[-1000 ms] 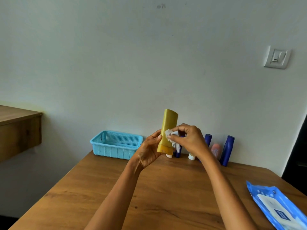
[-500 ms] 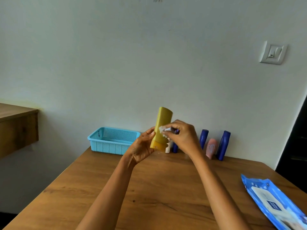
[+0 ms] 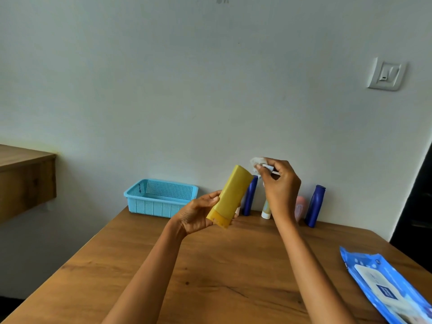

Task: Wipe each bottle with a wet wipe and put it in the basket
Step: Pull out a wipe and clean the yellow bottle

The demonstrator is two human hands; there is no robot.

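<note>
My left hand (image 3: 198,216) grips a yellow bottle (image 3: 230,195) near its cap end, above the wooden table (image 3: 210,265), tilted with its flat end up and to the right. My right hand (image 3: 279,185) pinches a crumpled white wet wipe (image 3: 258,163) just above and right of the bottle's top, off its surface. A light blue basket (image 3: 161,198) stands by the wall at the table's back left and looks empty. Along the wall behind my hands stand two dark blue bottles (image 3: 249,197) (image 3: 315,205), a small pale tube (image 3: 266,210) and a pink bottle (image 3: 301,206), partly hidden.
A blue pack of wet wipes (image 3: 385,288) lies at the table's right front edge. A wooden shelf (image 3: 25,178) juts from the left wall. A light switch (image 3: 387,74) sits high on the wall to the right.
My right hand has lifted the wipe from the bottle's side up past its top. The bottle has tilted further to the right in my left hand.
</note>
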